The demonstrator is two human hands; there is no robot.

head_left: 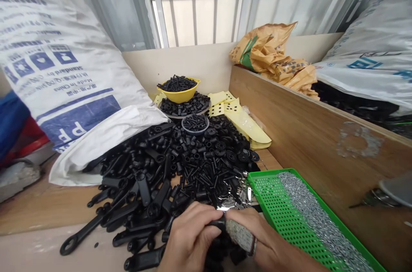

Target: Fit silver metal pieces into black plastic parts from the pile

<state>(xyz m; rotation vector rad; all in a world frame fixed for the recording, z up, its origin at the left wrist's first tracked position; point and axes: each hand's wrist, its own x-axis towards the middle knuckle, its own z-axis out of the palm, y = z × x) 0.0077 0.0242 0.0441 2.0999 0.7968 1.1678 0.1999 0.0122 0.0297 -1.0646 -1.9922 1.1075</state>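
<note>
My left hand (189, 237) is closed, its thumb and fingers pinching a small black plastic part (219, 222). From the right, my right hand (262, 235) meets it at the same part, fingers closed. A worn, speckled grey wrap (240, 235) covers my right thumb, with a band at its base. Just beyond my fingers lie small shiny metal clips (236, 190) and black plastic screws (206, 175). Black plastic handles (143, 188) with ring-shaped ends are heaped to the left of my hands. My fingers hide most of the held part.
A green perforated tray (277, 203) of small metal screws (315, 207) lies at right, near a power driver's bit (370, 199). Behind the heap stand a yellow bowl (180, 96) and a clear bowl (195, 124). Yellow cards (247, 124), a white sack (74, 70) and a wooden board (289, 122) surround it.
</note>
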